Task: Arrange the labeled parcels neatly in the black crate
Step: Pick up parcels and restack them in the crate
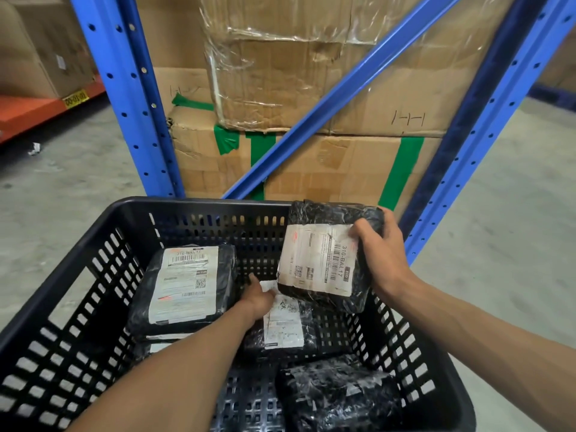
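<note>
Head view: right hand grips labeled parcel over black crate far-right corner; left hand, fingers loosely extended, rests on centre parcel; best lowered flat, label up.

Ahead of you: blue racking with a diagonal brace, stacked cardboard cartons with green tape, grey concrete floor, orange shelf beam at left.

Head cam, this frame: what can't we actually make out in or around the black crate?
- Black plastic crate: near rim cut off by the bottom edge.
- Middle black-wrapped parcel with white label: far end covered by the left hand and the lifted black-wrapped parcel in the right hand.
- Small label print: too fine to read.
- Near black-wrapped parcel: label not visible.
</note>
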Tool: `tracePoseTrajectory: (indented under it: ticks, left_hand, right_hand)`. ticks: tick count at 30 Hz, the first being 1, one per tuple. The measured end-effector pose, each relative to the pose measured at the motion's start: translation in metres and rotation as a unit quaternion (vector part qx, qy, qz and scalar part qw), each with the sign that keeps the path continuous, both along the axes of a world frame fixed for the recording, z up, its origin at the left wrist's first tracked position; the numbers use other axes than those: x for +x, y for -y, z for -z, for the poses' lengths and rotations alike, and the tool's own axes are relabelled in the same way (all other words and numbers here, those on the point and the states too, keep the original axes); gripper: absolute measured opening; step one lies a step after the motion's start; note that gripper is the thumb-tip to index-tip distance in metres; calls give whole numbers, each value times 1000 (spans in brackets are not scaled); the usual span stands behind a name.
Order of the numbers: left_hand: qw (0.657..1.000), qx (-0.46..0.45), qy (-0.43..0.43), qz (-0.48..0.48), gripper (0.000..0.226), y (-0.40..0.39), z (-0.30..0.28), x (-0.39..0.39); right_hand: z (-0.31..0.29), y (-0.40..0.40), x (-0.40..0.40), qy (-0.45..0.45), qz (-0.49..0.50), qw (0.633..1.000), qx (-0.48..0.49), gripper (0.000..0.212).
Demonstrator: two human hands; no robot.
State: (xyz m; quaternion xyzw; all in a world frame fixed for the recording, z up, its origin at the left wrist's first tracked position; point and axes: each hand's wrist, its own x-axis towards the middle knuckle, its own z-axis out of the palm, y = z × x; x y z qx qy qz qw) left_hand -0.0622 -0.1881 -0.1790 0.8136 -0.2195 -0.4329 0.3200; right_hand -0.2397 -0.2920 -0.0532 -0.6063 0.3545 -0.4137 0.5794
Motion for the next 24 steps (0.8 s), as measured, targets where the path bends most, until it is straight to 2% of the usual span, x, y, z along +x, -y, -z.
tracePoseTrajectory:
  ticks: [2, 4, 8, 10, 12, 14, 16, 17, 20, 22, 24]
  left_hand:
    - [997, -58, -9, -45, 75, 5, -7, -5]
    - [980, -138, -107, -99, 56, 10, -23, -13]
    - [914, -210, -286, -196, 80, -6, -59, -10]
    - [888, -260, -345, -158, 84, -13, -80, -6]
    - [895, -289, -328, -84, 92, -20, -105, -9]
    - [925, -283, -252, -19, 119, -26, -122, -15]
    - [947, -250, -200, -19, 140, -33, -129, -20]
    - [951, -232, -198, -39, 144, -39, -130, -21]
    - [930, -222, -278, -94, 130, -52, -124, -23]
    - [893, -251, -348, -137, 96, -57, -123, -27]
    - [863, -286, -381, -170, 61, -62, -131, -34]
  right_hand:
    - [0, -3, -3, 6, -2, 1000, 26, 19]
    - [-3, -6, -6, 23, 3, 998, 60, 23]
    - [-20, -5, -9, 62, 5, 993, 102, 36]
    - [-27, -4, -10, 50, -21, 992, 114, 40]
    - [-31, -6, -8, 25, -47, 991, 125, 43]
    - [-30, -10, -6, 9, -72, 987, 145, 41]
    - [-27, -16, -1, -21, -92, 987, 133, 35]
    - [-26, -19, 0, -37, -97, 987, 125, 35]
    - [-25, -22, 0, -68, -77, 983, 149, 59]
    - [-21, -21, -9, -75, -84, 974, 197, 64]
    - [-9, -24, -20, -91, -103, 959, 246, 79]
